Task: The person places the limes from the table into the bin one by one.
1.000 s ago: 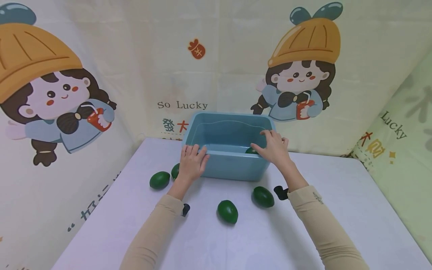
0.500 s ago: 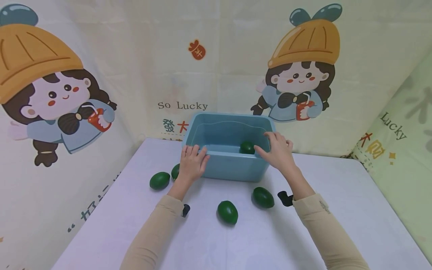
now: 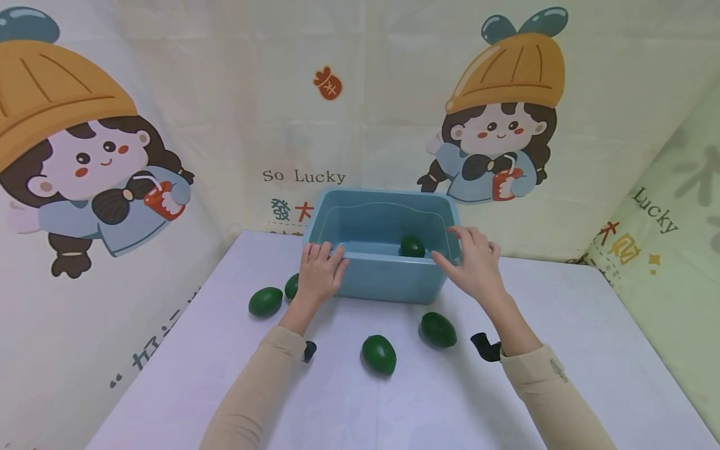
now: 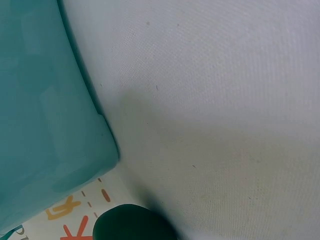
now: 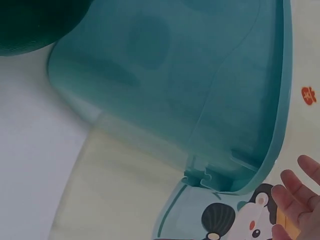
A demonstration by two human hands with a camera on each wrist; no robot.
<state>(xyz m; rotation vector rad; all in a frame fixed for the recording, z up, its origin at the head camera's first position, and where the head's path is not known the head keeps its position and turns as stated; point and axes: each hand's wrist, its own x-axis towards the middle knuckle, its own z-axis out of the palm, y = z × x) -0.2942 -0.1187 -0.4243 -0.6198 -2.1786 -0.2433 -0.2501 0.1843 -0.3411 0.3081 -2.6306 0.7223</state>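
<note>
A light-blue plastic bin point(image 3: 382, 278) stands on the table, with one dark green lime point(image 3: 412, 246) inside near its front right. At the bin's front left rim, my left hand point(image 3: 319, 275) grips the edge, its fingers over the rim. My right hand point(image 3: 475, 265) is by the right end of the bin, thumb and fingers spread and nothing between them. One lime point(image 3: 379, 354) lies on the near table and another lime point(image 3: 438, 330) to its right. Left of my left hand are a lime point(image 3: 265, 302) and a partly covered lime point(image 3: 292, 287).
A white table point(image 3: 349, 412) carries everything. Behind it hangs a cream cloth point(image 3: 382, 144) with cartoon prints, close to the bin's back. A black strap piece point(image 3: 486, 347) shows at my right wrist, another black piece point(image 3: 309, 351) at my left.
My right hand has drawn back out of the bin toward the right. The lime in the bin, earlier mostly hidden, now shows fully and lies slightly further left. My left hand has stayed put.
</note>
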